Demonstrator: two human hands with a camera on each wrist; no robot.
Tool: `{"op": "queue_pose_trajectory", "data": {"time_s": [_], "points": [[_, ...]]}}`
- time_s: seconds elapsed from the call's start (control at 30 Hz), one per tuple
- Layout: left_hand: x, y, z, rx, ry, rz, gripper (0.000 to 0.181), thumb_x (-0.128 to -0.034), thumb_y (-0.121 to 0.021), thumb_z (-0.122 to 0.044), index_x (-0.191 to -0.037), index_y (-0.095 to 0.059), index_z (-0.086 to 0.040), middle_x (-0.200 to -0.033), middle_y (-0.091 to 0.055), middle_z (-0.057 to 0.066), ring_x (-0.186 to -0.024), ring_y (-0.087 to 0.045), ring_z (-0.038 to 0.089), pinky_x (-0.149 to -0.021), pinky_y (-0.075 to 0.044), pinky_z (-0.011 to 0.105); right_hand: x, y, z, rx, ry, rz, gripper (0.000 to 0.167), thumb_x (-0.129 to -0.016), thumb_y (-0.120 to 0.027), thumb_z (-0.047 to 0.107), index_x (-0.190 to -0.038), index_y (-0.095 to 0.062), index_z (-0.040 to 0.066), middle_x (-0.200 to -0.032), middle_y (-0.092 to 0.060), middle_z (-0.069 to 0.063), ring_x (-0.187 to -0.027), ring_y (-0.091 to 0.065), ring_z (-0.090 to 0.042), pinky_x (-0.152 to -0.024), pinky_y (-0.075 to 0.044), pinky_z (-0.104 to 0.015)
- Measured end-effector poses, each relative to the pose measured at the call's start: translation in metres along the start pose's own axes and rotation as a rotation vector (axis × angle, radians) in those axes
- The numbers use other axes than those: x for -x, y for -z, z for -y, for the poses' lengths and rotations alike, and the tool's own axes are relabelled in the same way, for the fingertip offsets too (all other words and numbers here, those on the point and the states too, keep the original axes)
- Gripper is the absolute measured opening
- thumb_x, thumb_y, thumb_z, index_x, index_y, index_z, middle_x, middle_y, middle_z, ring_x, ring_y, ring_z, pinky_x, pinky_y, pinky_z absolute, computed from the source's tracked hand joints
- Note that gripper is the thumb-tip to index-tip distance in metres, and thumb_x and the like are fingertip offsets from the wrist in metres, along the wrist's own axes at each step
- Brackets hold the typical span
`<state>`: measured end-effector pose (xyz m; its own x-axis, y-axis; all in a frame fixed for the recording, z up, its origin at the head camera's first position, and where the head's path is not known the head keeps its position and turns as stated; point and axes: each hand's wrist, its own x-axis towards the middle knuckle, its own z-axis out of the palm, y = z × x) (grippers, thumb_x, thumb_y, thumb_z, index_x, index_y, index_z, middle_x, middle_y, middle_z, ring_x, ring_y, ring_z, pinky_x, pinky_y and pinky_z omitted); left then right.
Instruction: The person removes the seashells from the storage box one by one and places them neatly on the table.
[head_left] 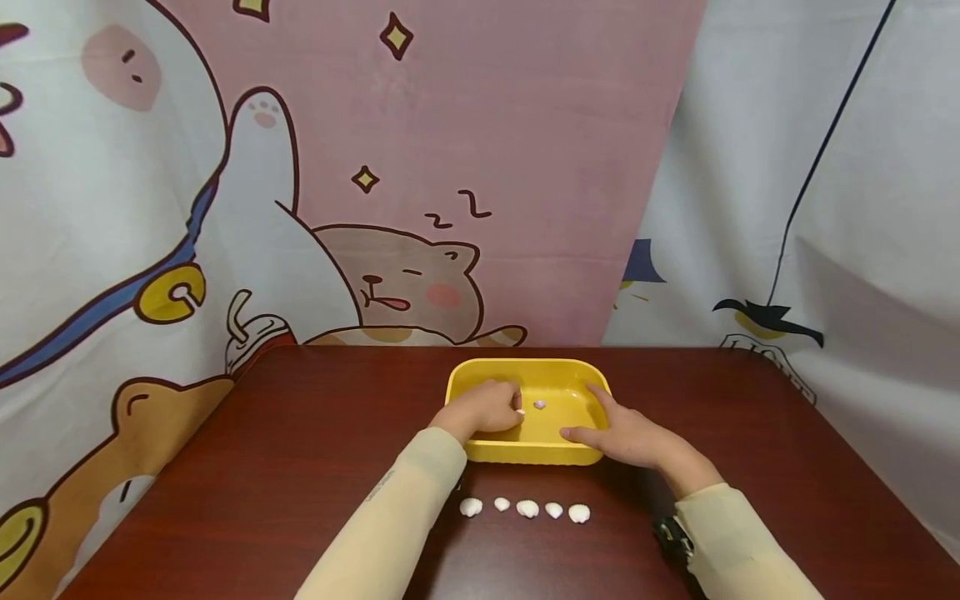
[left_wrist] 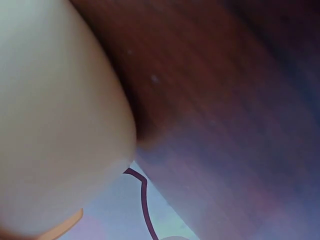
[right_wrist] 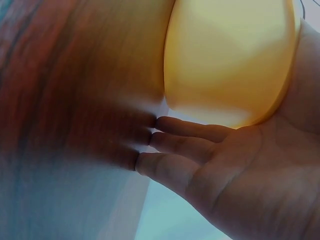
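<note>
A small white piece [head_left: 521, 412], too small to identify surely, shows at the fingertips of the left hand [head_left: 489, 406], whose curled fingers pinch it inside a yellow tray [head_left: 536, 452]. Just beside that hand, a pale purple shell [head_left: 539, 404] lies on the tray's floor. The right hand [head_left: 633, 435] rests at the tray's right end, thumb reaching in over the rim and forefinger near the far corner; its fingers are extended, and the right wrist view shows three of them slightly apart beside the outer wall. On the person's side of the tray, well apart from one another, five white shells [head_left: 527, 508] form a row, larger and smaller alternating. Everything stands on a dark reddish wooden table [head_left: 750, 467]. Cream sleeves [head_left: 401, 508] cover both forearms, and behind the table hangs a cloth backdrop [head_left: 525, 167] printed with cartoon animals.
</note>
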<state>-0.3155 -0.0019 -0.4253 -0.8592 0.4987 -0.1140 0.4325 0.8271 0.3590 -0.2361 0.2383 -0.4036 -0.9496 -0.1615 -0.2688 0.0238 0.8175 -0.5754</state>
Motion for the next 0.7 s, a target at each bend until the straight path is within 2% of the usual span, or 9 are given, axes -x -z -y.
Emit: {"op": "queue_pose_trajectory", "data": {"time_s": [0.33, 0.53, 0.7], "points": [[0.0012, 0.0006, -0.0009, 0.009, 0.002, 0.003, 0.011, -0.0998, -0.067, -0.029, -0.096, -0.062, -0.020, -0.090, -0.065, -0.002, -0.085, -0.059, 0.016, -0.080, -0.047, 0.030, 0.0003, -0.0004, -0.0012, -0.009, 0.002, 0.001, 0.119, -0.090, -0.069, 0.071, -0.169, -0.009, 0.005, -0.160, -0.040, -0.038, -0.142, -0.047, -0.054, -0.117, -0.038, -0.072], [0.0008, -0.0001, -0.0001, 0.009, 0.005, 0.004, 0.011, -0.0998, -0.067, -0.029, -0.097, -0.062, -0.019, -0.091, -0.064, -0.002, -0.086, -0.059, 0.015, -0.081, -0.047, 0.030, 0.0003, -0.0002, -0.0015, -0.029, -0.013, 0.007, 0.127, -0.090, -0.069, 0.071, -0.170, 0.003, 0.003, -0.162, -0.035, -0.040, -0.144, -0.045, -0.054, -0.118, -0.037, -0.072], [0.0009, 0.0002, -0.0002, 0.004, 0.006, 0.006, 0.011, -0.1002, -0.067, -0.029, -0.097, -0.062, -0.020, -0.092, -0.065, -0.002, -0.086, -0.059, 0.015, -0.081, -0.047, 0.030, 0.0008, -0.0002, -0.0023, -0.037, -0.006, 0.004, 0.131, -0.090, -0.070, 0.070, -0.169, 0.009, 0.004, -0.160, -0.038, -0.041, -0.141, -0.049, -0.051, -0.118, -0.038, -0.070]]}}
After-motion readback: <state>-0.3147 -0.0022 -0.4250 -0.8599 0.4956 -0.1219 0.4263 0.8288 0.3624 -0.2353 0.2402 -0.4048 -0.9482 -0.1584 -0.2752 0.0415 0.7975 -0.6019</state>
